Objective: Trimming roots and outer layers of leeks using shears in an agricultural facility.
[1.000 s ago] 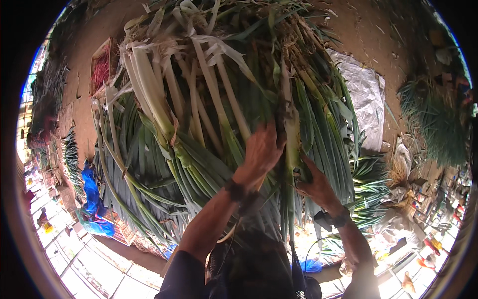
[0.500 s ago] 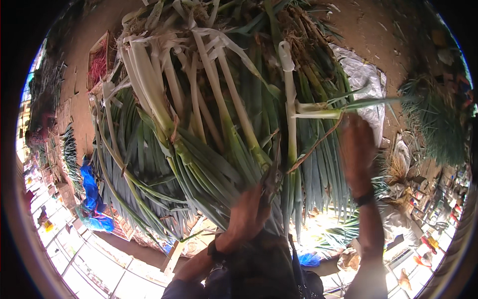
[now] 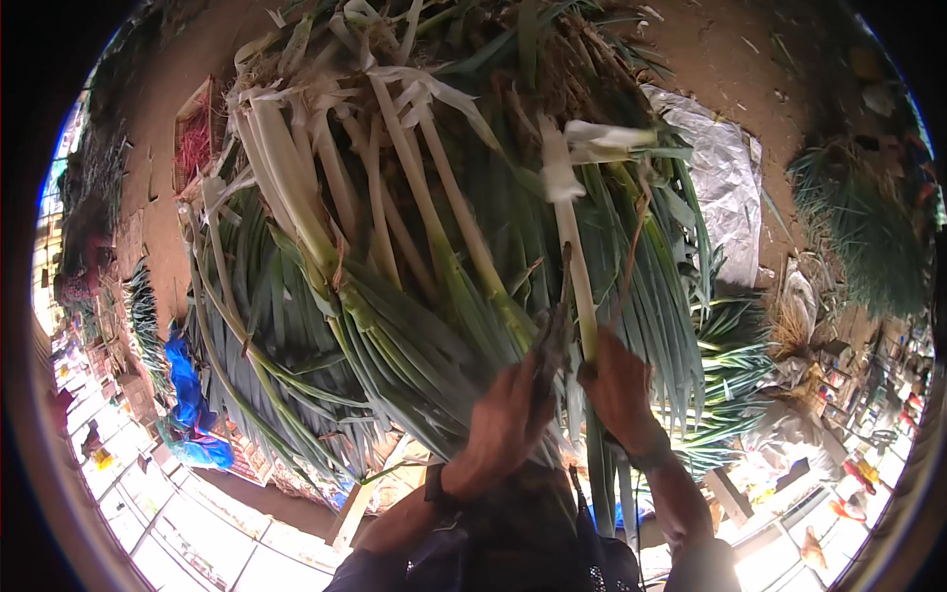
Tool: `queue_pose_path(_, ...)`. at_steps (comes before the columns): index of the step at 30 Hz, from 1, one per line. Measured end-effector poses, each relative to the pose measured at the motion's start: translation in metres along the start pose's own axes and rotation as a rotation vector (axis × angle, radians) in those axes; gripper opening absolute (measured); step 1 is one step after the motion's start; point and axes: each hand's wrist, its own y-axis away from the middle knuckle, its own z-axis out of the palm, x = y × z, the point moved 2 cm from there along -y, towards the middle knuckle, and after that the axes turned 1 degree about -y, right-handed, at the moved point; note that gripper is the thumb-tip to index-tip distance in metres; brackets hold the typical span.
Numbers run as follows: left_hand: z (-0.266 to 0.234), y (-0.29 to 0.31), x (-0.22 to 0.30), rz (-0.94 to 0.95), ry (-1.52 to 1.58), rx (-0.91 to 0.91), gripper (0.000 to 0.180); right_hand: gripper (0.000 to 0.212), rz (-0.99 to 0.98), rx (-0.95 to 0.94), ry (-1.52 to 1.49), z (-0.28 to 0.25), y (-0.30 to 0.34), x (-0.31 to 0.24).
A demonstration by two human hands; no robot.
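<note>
My right hand [image 3: 619,395] is wrapped round a leek [image 3: 575,261], below its pale shank. This leek stands nearly upright in view, its root end up, its green leaves hanging below the hand. Just to the left, my left hand [image 3: 505,419] is closed round a narrow dark tool [image 3: 552,350] like a knife, its tip pointing up alongside the leek; its exact kind is unclear. A pale, blurred piece of leek [image 3: 612,141] juts to the right near the root end. Several more leeks [image 3: 286,168] lie to the left, roots away from me.
Under these spreads a large heap of green leek leaves [image 3: 681,326]. A crumpled silvery sheet [image 3: 725,178] lies on the ground at right, with another green heap [image 3: 858,227] beyond. At left are a crate of reddish strands [image 3: 194,138] and blue plastic [image 3: 187,380].
My right hand has come from the right, beside a sideways-sticking stalk, down and left onto the upright leek. The leek's root end has tilted left. My left hand has shifted slightly right with the tool.
</note>
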Motion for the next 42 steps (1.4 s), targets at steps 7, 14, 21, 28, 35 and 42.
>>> queue_pose_path(7, -0.005, -0.067, -0.009, 0.135, -0.016, 0.09, 0.059, 0.06, 0.032, -0.059, 0.028, 0.017, 0.05, 0.02)
queue_pose_path(14, 0.004, -0.08, -0.001, 0.218, 0.034, 0.086, 0.057, 0.063, 0.117, 0.006, -0.191, 0.01, 0.055, 0.027)
queue_pose_path(21, -0.032, -0.121, -0.007, 0.046, 0.044, 0.042, 0.041, 0.054, 0.355, -0.153, -0.47, -0.004, 0.045, 0.014)
queue_pose_path(28, -0.076, -0.044, 0.033, -0.024, 0.141, -0.278, 0.05, 0.056, -0.113, 0.258, -0.698, -0.07, 0.022, -0.041)
queue_pose_path(35, -0.15, 0.013, 0.011, 0.006, 0.379, 0.635, 0.055, 0.065, -0.343, 0.173, -0.791, -0.067, -0.051, -0.143)
queue_pose_path(42, -0.142, 0.028, -0.002, -0.046, -0.151, 0.461, 0.06, 0.059, -0.344, 0.529, -0.054, -0.008, -0.147, -0.106)
